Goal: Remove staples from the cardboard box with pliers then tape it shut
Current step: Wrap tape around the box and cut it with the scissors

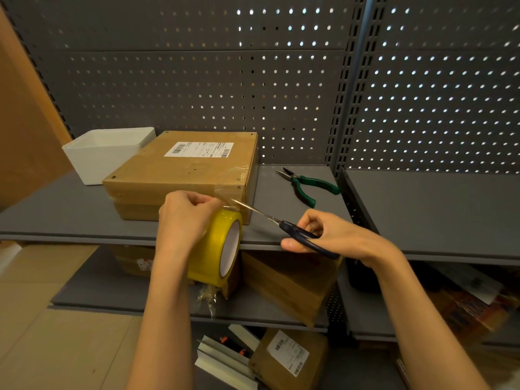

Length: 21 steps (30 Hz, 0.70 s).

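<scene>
The cardboard box (183, 175) sits on the grey shelf (295, 198) close to its front edge, just beyond both hands. The left hand (185, 218) grips the yellow tape roll (216, 246) and pinches a clear strip running to the box's near right corner. The right hand (334, 235) grasps scissors (287, 223), blades at the strip. Green-handled pliers (306, 184) lie right of the box.

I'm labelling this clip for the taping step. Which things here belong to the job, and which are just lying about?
In the job:
cardboard box
tape roll, held by the left hand
scissors, gripped by the right hand
pliers, lying on the shelf

Lying about:
white tub
boxes on the lower shelf
</scene>
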Tool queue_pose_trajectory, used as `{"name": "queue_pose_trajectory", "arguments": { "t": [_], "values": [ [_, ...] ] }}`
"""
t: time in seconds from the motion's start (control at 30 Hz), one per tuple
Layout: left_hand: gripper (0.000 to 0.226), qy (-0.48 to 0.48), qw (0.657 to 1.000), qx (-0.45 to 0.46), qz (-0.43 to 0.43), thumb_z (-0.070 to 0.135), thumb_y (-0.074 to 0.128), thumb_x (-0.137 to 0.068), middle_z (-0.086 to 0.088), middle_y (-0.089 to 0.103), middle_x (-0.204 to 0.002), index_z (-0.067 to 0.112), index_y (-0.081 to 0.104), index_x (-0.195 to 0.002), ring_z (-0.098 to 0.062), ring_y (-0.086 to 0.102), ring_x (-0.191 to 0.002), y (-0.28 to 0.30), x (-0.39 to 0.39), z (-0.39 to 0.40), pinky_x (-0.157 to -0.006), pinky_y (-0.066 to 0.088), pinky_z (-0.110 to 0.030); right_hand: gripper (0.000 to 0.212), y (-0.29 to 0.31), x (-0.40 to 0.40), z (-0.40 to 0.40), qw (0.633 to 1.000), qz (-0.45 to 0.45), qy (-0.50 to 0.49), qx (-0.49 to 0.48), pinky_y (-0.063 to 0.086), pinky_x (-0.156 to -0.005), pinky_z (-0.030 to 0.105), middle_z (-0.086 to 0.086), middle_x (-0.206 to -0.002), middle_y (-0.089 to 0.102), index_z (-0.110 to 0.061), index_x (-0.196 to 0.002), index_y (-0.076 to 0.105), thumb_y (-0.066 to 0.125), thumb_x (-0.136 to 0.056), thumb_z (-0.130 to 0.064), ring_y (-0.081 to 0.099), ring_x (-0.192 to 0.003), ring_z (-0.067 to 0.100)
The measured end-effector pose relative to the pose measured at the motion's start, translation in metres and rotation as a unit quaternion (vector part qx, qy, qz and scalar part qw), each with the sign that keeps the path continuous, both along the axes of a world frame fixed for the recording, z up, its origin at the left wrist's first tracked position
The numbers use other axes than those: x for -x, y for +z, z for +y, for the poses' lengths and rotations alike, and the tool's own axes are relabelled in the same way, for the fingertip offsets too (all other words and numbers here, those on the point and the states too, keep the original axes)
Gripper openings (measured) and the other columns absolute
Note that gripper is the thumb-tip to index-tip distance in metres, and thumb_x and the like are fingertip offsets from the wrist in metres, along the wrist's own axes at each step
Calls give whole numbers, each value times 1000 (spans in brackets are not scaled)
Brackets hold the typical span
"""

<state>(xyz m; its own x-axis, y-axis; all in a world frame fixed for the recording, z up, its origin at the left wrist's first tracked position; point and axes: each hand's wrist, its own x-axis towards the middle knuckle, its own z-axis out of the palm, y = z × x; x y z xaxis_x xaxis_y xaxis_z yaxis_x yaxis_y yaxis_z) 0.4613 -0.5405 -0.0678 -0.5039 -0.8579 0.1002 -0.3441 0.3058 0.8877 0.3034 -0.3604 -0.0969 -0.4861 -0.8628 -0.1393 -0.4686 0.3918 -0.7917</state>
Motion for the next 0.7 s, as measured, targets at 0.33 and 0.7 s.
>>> {"name": "queue_pose_trajectory", "arguments": {
  "t": [0.33,0.7],
  "values": [
    [12,-37,999,-25,9,24,62,-87,6,62,-75,22,70,-78,-7,51,-70,1,5,-7,-58,40,-22,66,6,2,-1,1000,-10,12,7,48,-76,27,-3,-84,65,-24,-92,55,68,-50,-74,60,-78,10],
    [15,-45,998,-36,24,21,63,-85,4,66,-82,24,69,-72,-13,57,-81,-1,5,-13,-74,46,-30,78,8,-1,-13,1000,-21,19,1,51,-83,34,0,-83,64,-21,-95,56,66,-45,-79,60,-77,11]
  ]
}}
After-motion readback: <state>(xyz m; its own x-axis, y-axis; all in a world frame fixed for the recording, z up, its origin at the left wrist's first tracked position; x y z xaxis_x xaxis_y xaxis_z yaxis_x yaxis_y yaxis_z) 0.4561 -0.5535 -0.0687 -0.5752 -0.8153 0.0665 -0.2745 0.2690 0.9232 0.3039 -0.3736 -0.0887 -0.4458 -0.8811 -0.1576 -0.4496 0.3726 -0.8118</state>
